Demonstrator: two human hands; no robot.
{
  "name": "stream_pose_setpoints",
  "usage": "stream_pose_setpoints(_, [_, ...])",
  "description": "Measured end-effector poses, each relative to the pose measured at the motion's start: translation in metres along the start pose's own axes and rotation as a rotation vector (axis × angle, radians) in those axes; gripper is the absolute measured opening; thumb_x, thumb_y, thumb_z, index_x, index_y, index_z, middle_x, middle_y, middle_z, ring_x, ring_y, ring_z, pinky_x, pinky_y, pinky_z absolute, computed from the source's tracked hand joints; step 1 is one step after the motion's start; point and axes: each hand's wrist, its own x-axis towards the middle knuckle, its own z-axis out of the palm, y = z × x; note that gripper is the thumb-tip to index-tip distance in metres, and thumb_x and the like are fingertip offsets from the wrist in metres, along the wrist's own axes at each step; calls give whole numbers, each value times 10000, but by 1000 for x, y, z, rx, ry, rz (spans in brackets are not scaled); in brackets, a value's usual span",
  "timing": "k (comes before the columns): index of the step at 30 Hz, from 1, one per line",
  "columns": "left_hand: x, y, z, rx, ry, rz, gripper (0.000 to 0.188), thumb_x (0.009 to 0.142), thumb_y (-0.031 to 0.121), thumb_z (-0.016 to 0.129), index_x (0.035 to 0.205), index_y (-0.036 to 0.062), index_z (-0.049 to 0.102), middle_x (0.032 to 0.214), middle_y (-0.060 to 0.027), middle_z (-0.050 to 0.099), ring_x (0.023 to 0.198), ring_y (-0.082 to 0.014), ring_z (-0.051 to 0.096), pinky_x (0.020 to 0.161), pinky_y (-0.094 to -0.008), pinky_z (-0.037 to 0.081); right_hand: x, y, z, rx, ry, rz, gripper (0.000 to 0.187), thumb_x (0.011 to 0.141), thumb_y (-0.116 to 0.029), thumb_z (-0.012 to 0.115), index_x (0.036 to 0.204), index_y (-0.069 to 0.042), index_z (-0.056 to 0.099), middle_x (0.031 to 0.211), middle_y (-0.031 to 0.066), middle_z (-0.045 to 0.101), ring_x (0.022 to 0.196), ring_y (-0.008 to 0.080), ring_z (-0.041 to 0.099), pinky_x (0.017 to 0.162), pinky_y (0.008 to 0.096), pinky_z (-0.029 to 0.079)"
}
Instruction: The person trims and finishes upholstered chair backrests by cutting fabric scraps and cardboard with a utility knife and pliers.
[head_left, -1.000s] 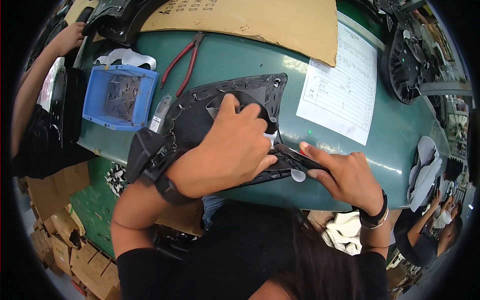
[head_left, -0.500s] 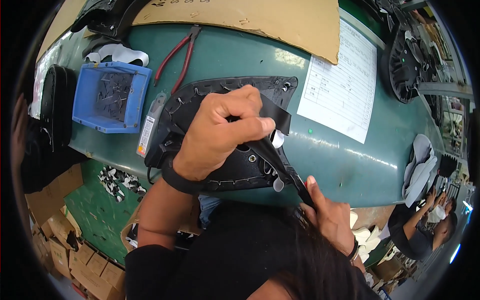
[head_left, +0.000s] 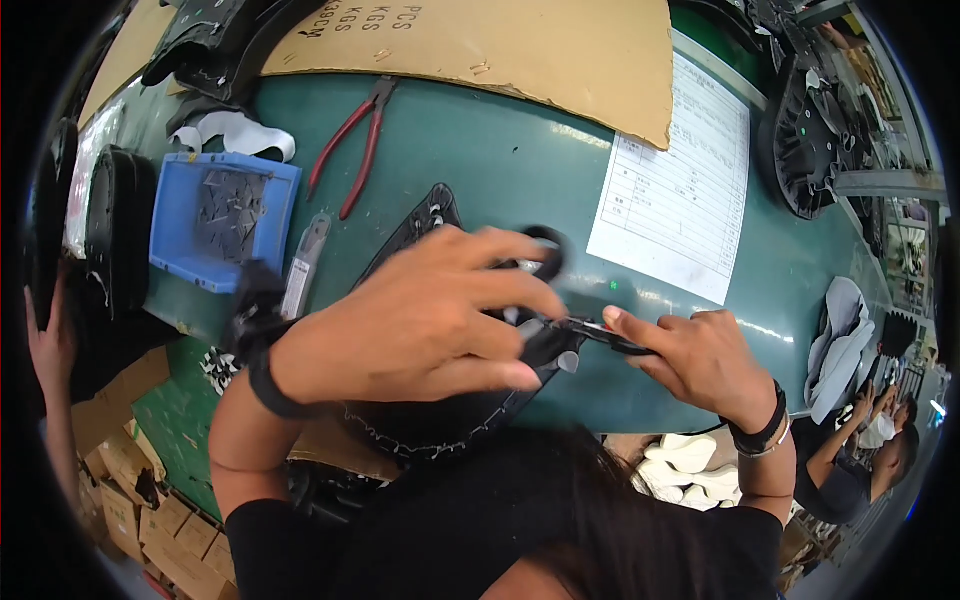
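Observation:
A curved black padded part (head_left: 425,425), its edge lined with staples, lies tilted on the near side of the green workbench. Over its middle hovers my left hand (head_left: 425,320), fingers apart and slightly blurred. To the right, my right hand (head_left: 700,355) grips a narrow black strip (head_left: 605,337) at the part's right corner, thumb on top. A black loop (head_left: 545,255) of material stands up just beyond my left fingers; whether it belongs to the strip, I cannot tell. Small white tabs (head_left: 568,361) show at that corner. My left hand covers much of the part.
A blue bin (head_left: 187,250) of small metal pieces stands at the left. Red-handled pliers (head_left: 368,160) and a utility knife (head_left: 305,265) lie near it. Cardboard (head_left: 480,40) and a printed sheet (head_left: 670,190) lie at the back. Another person's hand (head_left: 50,340) shows far left.
My left hand has let go of the strip, opened and shifted left and nearer. The black part has turned and slid nearer to me. My right hand has moved right and away, still gripping the strip.

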Motion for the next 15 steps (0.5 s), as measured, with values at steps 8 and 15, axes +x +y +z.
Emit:
stream_pose_setpoints(8, [26,-15,-11,-1110,142,-458,520,1018,367,440,625,29,465,560,-27,438,564,-114,451,563,-260,388,-19,-49,51,158,196,227,624,828,-250,695,1394,-175,443,573,80,507,433,280,517,413,392,395])
stream_pose_setpoints(15, [-6,-1,-5,-1743,799,-281,256,1003,244,448,807,80,449,592,-10,459,408,-68,294,373,-219,276,-12,-71,62,270,401,360,652,790,-177,737,1377,-100,464,617,89,550,531,306,564,494,397,435])
